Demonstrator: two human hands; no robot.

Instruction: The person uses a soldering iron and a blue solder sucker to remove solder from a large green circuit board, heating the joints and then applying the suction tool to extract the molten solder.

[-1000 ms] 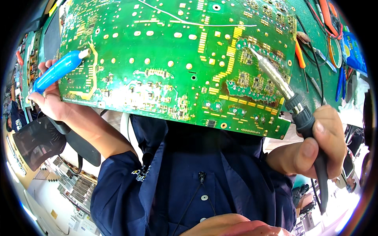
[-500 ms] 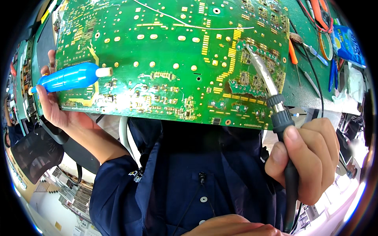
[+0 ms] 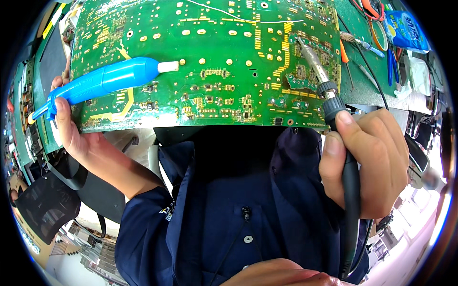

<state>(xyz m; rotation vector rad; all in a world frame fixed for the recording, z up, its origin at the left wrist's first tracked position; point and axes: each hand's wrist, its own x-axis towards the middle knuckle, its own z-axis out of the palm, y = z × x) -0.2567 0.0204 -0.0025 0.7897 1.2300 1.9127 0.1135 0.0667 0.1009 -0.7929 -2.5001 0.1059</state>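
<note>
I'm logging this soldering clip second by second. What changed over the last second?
The left hand swung the blue desoldering pump inward, its white tip now farther right over the green circuit board. The right hand came nearer the camera, gripping the soldering iron as before, tip on the board's right part. Both grips and the board stayed.

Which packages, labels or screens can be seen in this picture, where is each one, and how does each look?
Blue plastic packet: upper right on the green bench mat, flat pouch, blue with white and yellow print.
Yellow label strip: upper left, beyond the circuit board's corner, narrow and slanted.
No screen is in view.
</note>
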